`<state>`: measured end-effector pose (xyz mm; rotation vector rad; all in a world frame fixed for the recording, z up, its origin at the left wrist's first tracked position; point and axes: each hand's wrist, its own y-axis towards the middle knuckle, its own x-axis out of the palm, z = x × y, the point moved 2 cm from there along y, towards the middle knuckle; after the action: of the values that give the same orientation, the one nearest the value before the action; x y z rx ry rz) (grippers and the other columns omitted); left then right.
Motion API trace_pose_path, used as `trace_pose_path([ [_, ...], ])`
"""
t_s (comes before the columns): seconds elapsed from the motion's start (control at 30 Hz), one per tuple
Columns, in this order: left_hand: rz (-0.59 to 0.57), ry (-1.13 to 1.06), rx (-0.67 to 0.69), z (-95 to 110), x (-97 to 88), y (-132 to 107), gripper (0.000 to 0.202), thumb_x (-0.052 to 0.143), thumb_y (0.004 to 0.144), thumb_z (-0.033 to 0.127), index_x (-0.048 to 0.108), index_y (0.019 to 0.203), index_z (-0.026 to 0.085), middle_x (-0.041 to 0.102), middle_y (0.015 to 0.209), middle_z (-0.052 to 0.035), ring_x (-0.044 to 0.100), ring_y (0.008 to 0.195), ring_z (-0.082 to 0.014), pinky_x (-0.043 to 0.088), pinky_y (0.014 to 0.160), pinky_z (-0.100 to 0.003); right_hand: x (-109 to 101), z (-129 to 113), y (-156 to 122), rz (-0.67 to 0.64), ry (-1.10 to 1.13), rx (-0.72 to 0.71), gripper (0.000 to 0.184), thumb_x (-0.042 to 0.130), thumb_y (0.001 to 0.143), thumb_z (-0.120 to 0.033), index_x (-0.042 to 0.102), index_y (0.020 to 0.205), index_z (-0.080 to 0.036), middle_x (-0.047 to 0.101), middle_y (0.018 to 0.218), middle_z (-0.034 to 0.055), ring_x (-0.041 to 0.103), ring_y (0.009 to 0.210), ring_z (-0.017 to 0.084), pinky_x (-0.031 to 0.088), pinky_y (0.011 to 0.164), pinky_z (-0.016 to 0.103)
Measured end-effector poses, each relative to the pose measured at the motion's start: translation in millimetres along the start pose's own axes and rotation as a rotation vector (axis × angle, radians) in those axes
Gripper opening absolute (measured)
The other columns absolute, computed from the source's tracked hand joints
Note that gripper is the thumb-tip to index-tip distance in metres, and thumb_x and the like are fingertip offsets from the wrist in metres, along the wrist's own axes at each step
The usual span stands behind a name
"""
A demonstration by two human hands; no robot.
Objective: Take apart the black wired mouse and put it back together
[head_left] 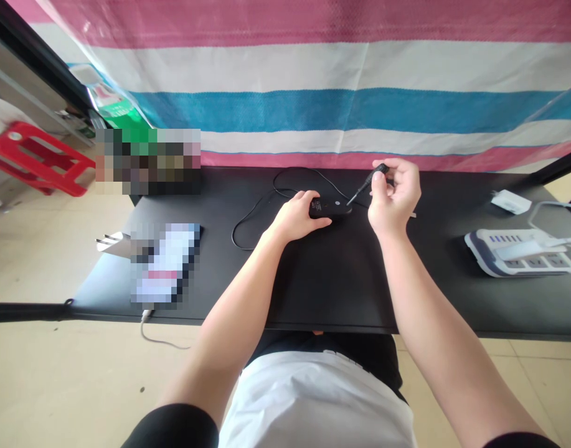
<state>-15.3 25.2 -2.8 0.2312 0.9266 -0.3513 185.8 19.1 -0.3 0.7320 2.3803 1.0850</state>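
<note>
A black computer mouse [330, 208] lies upside down near the back of the black table [341, 280]. My left hand [298, 216] rests on its left end with fingers curled over it, holding it still. Its thin black cable [254, 214] loops away to the left. My right hand [393, 194] is closed in a pinch round a small black-handled screwdriver [367, 183], held slanted, with the tip touching the mouse's right end.
A white power strip [519, 252] with a white cable and a white adapter [510, 200] sit at the right. A blurred-out object [166, 264] and a metal piece lie at the left. A striped tarpaulin [313, 81] hangs behind. A red stool [37, 158] stands far left.
</note>
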Motion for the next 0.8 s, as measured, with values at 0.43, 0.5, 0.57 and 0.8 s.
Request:
trace_pose_path([
  [0.43, 0.003, 0.000, 0.009, 1.6, -1.8, -1.5, 0.063, 0.071, 0.077, 0.049, 0.053, 0.131, 0.021, 0.060, 0.129, -0.0094, 0.063, 0.113, -0.0280, 0.051, 0.098, -0.040, 0.6, -0.3, -0.5, 0.038, -0.054, 0.052, 0.038, 0.060, 0.088, -0.053, 0.058, 0.110, -0.022, 0.066, 0.098, 0.0077, 0.068, 0.085, 0.020, 0.059, 0.068, 0.035],
  [0.5, 0.005, 0.002, 0.015, 2.0, -1.9, -1.4, 0.064, 0.072, 0.077, 0.049, 0.053, 0.131, 0.021, 0.060, 0.128, -0.0095, 0.063, 0.113, -0.0283, 0.051, 0.097, -0.040, 0.8, -0.8, -1.1, 0.009, -0.037, 0.051, 0.039, 0.055, 0.092, -0.053, 0.056, 0.116, -0.022, 0.068, 0.102, 0.0104, 0.070, 0.090, 0.022, 0.060, 0.071, 0.037],
  [0.57, 0.006, 0.004, 0.016, 2.1, -1.7, -1.5, 0.064, 0.072, 0.077, 0.050, 0.053, 0.131, 0.021, 0.060, 0.129, -0.0097, 0.062, 0.115, -0.0289, 0.050, 0.098, -0.040, 1.4, -1.2, -1.9, -0.011, -0.024, 0.050, 0.040, 0.050, 0.094, -0.051, 0.054, 0.121, -0.022, 0.069, 0.107, 0.0126, 0.071, 0.092, 0.023, 0.060, 0.070, 0.038],
  [0.8, 0.004, 0.003, 0.014, 0.3, -0.5, -1.6, 0.065, 0.072, 0.077, 0.050, 0.053, 0.132, 0.021, 0.060, 0.131, -0.0101, 0.061, 0.119, -0.0296, 0.049, 0.100, -0.041, 2.7, -0.9, -1.7, 0.002, -0.045, 0.040, 0.037, 0.057, 0.091, -0.049, 0.059, 0.116, -0.022, 0.067, 0.105, 0.0105, 0.068, 0.087, 0.020, 0.059, 0.065, 0.034],
])
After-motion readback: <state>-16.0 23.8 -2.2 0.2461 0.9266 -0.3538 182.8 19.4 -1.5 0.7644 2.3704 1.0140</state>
